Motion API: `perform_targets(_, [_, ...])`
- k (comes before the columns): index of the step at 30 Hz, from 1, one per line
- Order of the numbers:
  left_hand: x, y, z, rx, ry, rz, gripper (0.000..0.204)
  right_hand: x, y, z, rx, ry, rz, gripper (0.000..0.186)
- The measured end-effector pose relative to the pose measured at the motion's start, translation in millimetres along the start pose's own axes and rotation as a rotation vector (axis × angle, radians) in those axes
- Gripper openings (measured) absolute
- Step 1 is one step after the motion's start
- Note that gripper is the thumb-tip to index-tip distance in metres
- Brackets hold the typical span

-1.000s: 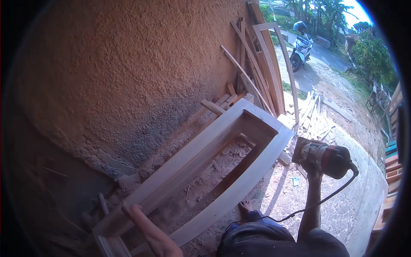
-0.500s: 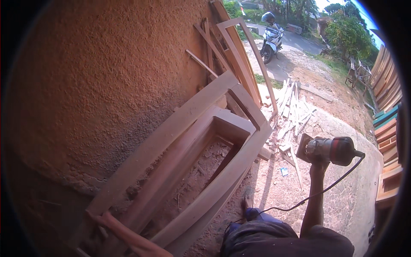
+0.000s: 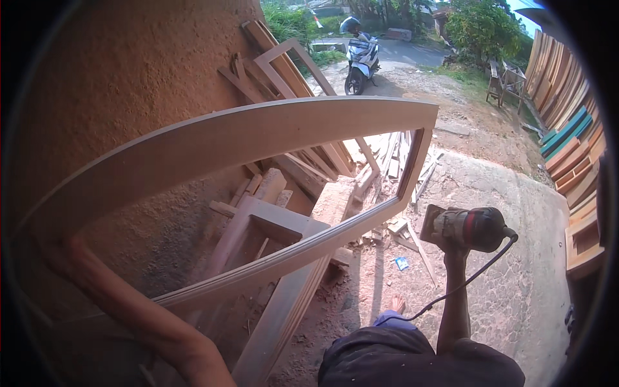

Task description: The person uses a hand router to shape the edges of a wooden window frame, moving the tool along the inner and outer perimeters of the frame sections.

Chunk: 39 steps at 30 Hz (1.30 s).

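My left hand [image 3: 61, 242], dim at the left, grips a pale wooden frame [image 3: 271, 126] at its left end and holds it tilted up; its fingers are mostly hidden in shadow. A second wooden frame [image 3: 287, 297] lies below on wooden supports. My right hand [image 3: 454, 247] holds up a corded power tool [image 3: 477, 229], dark with a red band and a square base plate, apart from both frames on their right. Its black cord [image 3: 474, 280] hangs down toward my body.
Boards and a frame [image 3: 271, 55] lean on the rough wall [image 3: 129, 77]. Wood offcuts [image 3: 419, 174] lie on the sunlit concrete [image 3: 496, 303]. A white scooter [image 3: 361, 61] with a helmet stands by the road. Stacked boards and panels [image 3: 574, 148] line the right side.
My left hand has raised the upper frame from the one beneath, tilting it up and moving higher at the left. The view has tilted upward. My right hand still holds the tool.
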<state>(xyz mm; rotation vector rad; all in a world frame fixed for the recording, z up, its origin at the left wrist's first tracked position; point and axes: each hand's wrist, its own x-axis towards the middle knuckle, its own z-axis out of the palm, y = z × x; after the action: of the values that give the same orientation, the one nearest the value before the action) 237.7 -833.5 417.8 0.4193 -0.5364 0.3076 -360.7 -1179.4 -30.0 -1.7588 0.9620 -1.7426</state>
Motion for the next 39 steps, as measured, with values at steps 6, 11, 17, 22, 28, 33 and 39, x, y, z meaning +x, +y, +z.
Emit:
perform_targets(6, [-143.2,-210.4,177.1,0.073,-0.308,-0.295,0.074,40.4,37.7,-78.1,0.132,0.085,0.266,0.068])
perform_targets(11, [-265.5,-362.1,274.1,-0.082,-0.272,-0.466,0.07,31.7,86.4,-121.4,0.09,0.07,0.428,0.08])
perform_targets(17, [-365.9,-531.6,314.9,-0.198,-0.484,-0.551,0.047,14.1,110.4,-127.8,0.031,0.128,0.556,0.082])
perform_targets(22, [-412.0,-653.9,313.3,-0.156,-0.565,-0.591,0.047,7.5,129.0,-118.7,0.08,0.242,0.722,0.082])
perform_targets(28, [-454.1,-791.6,256.5,0.22,-0.556,-0.576,0.04,37.5,152.5,-87.5,-0.074,0.313,0.722,0.084])
perform_targets(33, [-464.7,-896.4,203.8,0.391,-0.559,-0.621,0.037,77.9,169.4,-48.5,-0.141,0.29,0.703,0.082])
perform_targets(39, [-468.2,-997.6,171.5,0.277,-0.516,-0.697,0.038,134.3,211.9,-10.5,-0.176,0.204,0.753,0.087])
